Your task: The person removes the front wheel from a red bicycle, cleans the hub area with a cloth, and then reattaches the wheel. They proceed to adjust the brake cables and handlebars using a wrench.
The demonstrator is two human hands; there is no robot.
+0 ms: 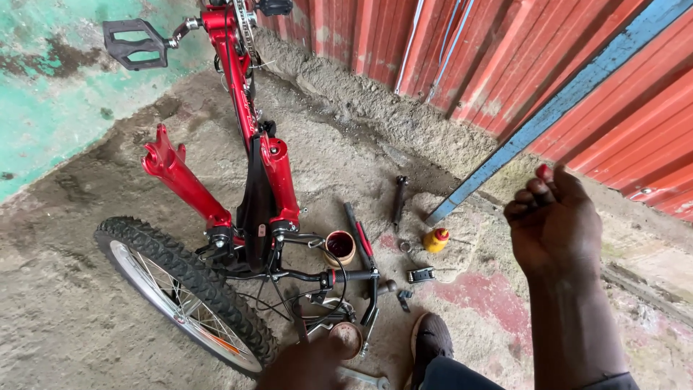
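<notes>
The left hand (pixel 307 365) was cut off by the bottom edge; below its fingers, a wrench (pixel 364 378) ran out of frame.

Single head-worn camera, looking steeply down and forward from standing or crouching height. It is facing a concrete floor (pixel 86 289) where an upturned red bicycle (pixel 253 166) is filling the left-centre of frame, with a red corrugated wall (pixel 505 50) running across the upper right. The wearer's right hand (pixel 556 224) is sitting close to the lens; left hand (pixel 307 365) is clipping the bottom edge. No second view overlapping.
</notes>
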